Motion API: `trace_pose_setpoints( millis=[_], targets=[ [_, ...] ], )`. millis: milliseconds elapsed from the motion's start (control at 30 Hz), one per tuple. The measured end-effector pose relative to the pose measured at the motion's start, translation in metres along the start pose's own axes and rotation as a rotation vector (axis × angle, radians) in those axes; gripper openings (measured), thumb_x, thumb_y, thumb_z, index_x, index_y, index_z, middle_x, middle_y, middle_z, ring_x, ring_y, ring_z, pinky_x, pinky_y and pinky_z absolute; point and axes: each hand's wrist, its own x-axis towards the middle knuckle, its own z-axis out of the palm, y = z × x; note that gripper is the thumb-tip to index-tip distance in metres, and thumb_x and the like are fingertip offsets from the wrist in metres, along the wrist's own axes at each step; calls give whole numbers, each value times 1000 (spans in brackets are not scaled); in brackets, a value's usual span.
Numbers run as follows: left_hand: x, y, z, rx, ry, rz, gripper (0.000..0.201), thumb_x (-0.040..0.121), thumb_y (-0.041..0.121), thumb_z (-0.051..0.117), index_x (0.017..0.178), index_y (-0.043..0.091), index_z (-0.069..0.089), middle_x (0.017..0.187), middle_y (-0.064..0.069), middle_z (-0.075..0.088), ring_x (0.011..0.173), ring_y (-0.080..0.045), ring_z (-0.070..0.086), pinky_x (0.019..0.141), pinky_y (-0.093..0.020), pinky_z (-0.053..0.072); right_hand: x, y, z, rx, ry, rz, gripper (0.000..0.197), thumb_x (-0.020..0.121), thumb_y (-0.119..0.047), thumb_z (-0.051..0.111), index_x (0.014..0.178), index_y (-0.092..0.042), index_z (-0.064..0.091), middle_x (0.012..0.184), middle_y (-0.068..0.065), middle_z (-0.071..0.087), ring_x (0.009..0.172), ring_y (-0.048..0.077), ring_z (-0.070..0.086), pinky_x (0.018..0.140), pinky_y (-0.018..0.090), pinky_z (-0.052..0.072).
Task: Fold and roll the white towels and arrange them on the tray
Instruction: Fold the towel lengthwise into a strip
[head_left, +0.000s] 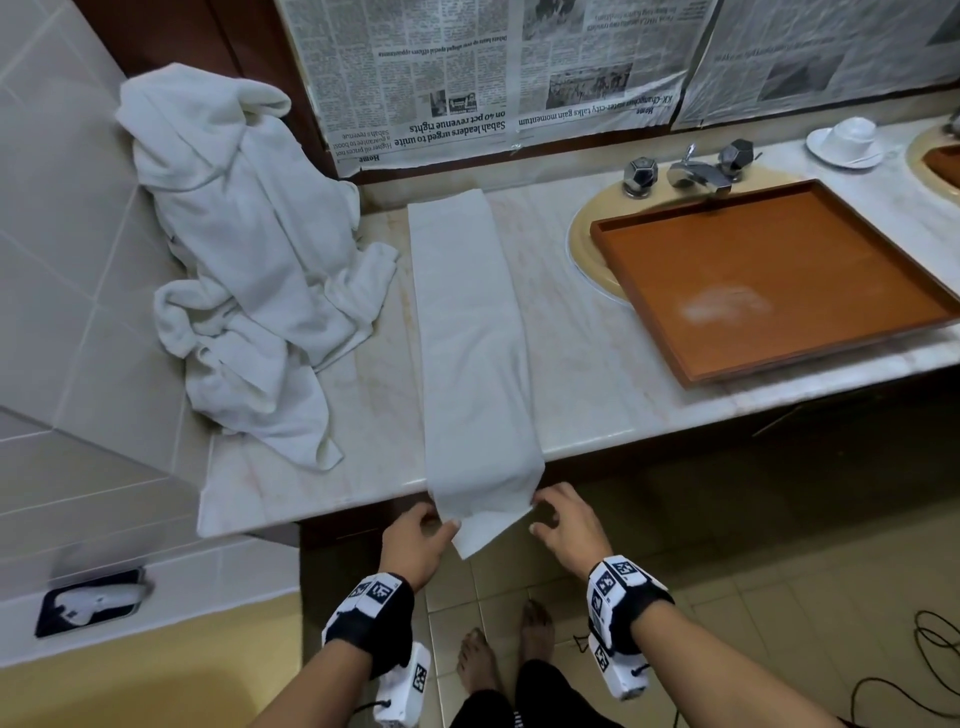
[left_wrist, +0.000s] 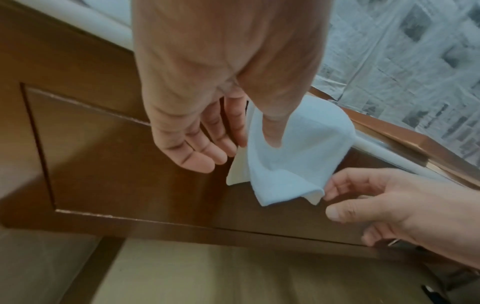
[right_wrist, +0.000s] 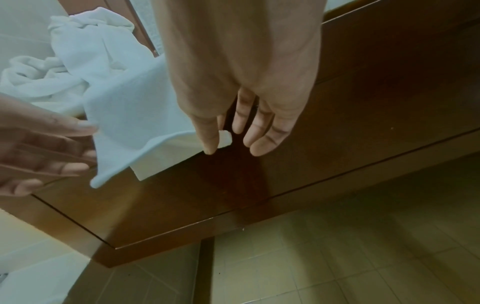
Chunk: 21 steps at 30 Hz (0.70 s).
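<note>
So the folded towel (head_left: 470, 332) is a long narrow strip lying across the marble tabletop (head_left: 582, 374), with its near end hanging over the front edge. The left hand (head_left: 415, 540) pinches the left corner of that hanging end — the left wrist view shows the thumb pressed on the cloth with the fingers (left_wrist: 197, 156) straight behind it. The right hand (head_left: 569, 525) is at the right corner, fingers loosely curled; from the head camera I can't tell if it's gripping, but the right wrist view shows the corner sitting between thumb and fingers, just touching.

Only the head view shows the rest: a brown tray (head_left: 769, 280) sitting over the sink (head_left: 587, 249), nothing in it but a pale smudge, and a crumpled pile of towels (head_left: 244, 260) heaped against the wall at the left — plus a cup and saucer (head_left: 847, 140) far right.
</note>
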Motion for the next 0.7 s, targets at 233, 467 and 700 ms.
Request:
trace_pose_setpoints(
  millis=[233, 467, 700],
  targets=[
    [-1, 0, 6, -76, -7, -111, 19, 88, 32, 72, 94, 14, 69, 89, 0, 69, 87, -16, 63, 74, -22, 42, -11, -1, -1, 22, 42, -66, 15, 87, -30, 72, 82, -25, 59, 98, -16, 55, 96, 9, 54, 85, 27, 49],
    [-4, -2, 2, -211, -52, -154, 14, 87, 26, 67, 81, 14, 67, 81, -2, 69, 75, -18, 59, 68, -26, 45, -50, -28, -19, 252, 118, -202, 15, 90, -22, 63, 80, -24, 51, 76, -4, 56, 68, 13, 54, 60, 30, 48],
    [-11, 0, 2, -329, -136, -139, 22, 70, 39, 59, 71, 18, 54, 67, -1, 58, 67, -20, 55, 69, -39, 50, -70, -22, -18, 41, 38, -134, 17, 98, -21, 57, 87, -28, 47, 81, -8, 53, 67, 7, 50, 61, 21, 47]
  ],
)
